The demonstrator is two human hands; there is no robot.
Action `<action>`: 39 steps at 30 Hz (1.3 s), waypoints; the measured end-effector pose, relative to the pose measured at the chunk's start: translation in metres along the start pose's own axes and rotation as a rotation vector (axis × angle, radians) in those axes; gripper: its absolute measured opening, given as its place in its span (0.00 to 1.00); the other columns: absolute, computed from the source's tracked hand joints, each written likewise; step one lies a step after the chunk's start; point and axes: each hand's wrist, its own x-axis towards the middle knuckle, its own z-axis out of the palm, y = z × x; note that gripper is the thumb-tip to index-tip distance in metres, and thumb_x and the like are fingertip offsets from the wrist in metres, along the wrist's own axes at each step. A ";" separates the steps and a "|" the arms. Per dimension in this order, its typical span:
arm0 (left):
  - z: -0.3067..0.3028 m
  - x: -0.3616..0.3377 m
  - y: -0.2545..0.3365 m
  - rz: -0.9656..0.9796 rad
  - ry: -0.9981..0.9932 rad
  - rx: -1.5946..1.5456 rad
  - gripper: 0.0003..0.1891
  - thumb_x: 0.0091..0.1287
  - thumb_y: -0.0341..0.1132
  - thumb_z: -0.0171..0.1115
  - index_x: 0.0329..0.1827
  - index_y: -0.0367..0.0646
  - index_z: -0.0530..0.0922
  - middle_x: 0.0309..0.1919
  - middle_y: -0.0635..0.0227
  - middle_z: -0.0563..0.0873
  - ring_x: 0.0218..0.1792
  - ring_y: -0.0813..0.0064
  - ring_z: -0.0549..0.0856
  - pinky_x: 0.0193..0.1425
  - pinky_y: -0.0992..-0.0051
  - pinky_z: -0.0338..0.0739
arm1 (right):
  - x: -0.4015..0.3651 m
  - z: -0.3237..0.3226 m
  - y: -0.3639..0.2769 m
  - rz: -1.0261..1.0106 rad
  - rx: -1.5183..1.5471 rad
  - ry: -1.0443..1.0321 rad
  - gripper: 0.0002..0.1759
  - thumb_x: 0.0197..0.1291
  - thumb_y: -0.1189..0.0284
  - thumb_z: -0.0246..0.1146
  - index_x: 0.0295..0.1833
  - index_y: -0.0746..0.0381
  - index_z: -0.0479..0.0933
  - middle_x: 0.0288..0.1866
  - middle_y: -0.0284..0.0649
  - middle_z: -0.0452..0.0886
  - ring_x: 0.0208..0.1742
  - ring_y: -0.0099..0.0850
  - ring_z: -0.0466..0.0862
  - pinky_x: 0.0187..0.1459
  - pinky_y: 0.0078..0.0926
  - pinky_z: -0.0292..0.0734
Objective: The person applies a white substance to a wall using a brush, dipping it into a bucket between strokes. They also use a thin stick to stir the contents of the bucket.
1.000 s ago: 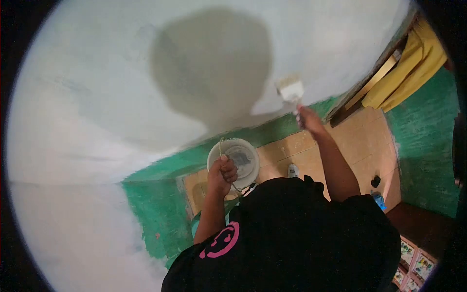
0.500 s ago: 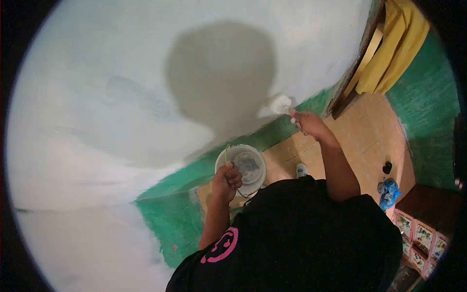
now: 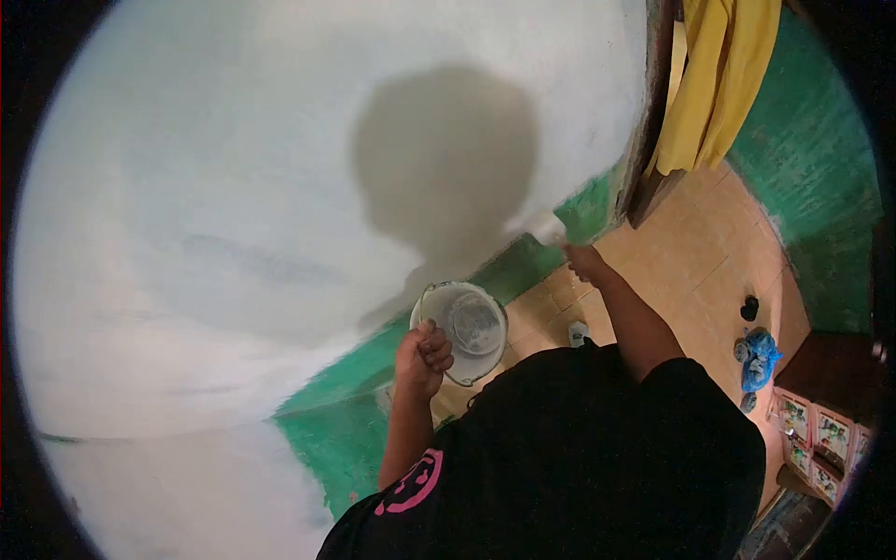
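Note:
My left hand is closed round the thin handle of a white bucket, which hangs beside the wall with a pale whitish layer inside. In my right hand is a paintbrush with a wide, white-coated head, held against the lower part of the wall. White paint covers most of that wall. Along its bottom a green strip still shows, and the brush lies at the border between white and green. The bristles are blurred.
A yellow curtain hangs in a doorway at upper right, next to a green wall. On the tiled floor lie a blue plastic bag and a small black object. A drawer cabinet stands at lower right.
The brush in my right hand has moved down the wall onto the edge of the green strip. My left hand still grips the bucket handle. The view has turned slightly.

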 end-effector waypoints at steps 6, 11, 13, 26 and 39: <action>-0.010 0.002 -0.002 -0.006 -0.035 0.039 0.10 0.63 0.41 0.50 0.25 0.54 0.62 0.17 0.84 0.58 0.17 0.86 0.58 0.18 0.83 0.52 | 0.003 0.006 -0.017 -0.118 -0.042 0.032 0.26 0.62 0.52 0.51 0.41 0.67 0.77 0.25 0.43 0.76 0.23 0.32 0.72 0.26 0.32 0.68; -0.008 0.002 -0.001 -0.013 -0.004 0.028 0.11 0.61 0.42 0.54 0.24 0.55 0.64 0.16 0.84 0.58 0.15 0.88 0.57 0.17 0.84 0.50 | -0.090 -0.017 -0.102 -0.401 -0.295 -0.031 0.25 0.63 0.52 0.50 0.38 0.65 0.77 0.22 0.36 0.75 0.22 0.28 0.72 0.27 0.25 0.67; -0.011 0.004 -0.002 -0.025 0.002 0.022 0.10 0.61 0.42 0.54 0.24 0.55 0.64 0.16 0.84 0.58 0.16 0.88 0.57 0.18 0.84 0.50 | -0.134 -0.026 -0.116 -0.458 -0.125 -0.124 0.26 0.62 0.50 0.51 0.38 0.64 0.77 0.22 0.33 0.73 0.22 0.25 0.70 0.26 0.22 0.65; -0.022 -0.003 -0.007 -0.005 -0.029 0.077 0.08 0.61 0.38 0.49 0.24 0.55 0.63 0.16 0.83 0.58 0.15 0.86 0.56 0.17 0.83 0.50 | 0.001 0.022 0.039 -0.237 -0.034 0.027 0.25 0.57 0.49 0.57 0.32 0.64 0.73 0.18 0.33 0.67 0.14 0.21 0.63 0.15 0.22 0.57; -0.018 -0.013 -0.003 -0.020 0.029 0.126 0.08 0.63 0.40 0.49 0.26 0.54 0.63 0.16 0.83 0.58 0.16 0.86 0.56 0.18 0.82 0.50 | -0.144 0.016 -0.081 -0.673 -0.420 0.176 0.23 0.59 0.56 0.58 0.39 0.69 0.75 0.25 0.42 0.74 0.27 0.29 0.73 0.31 0.27 0.69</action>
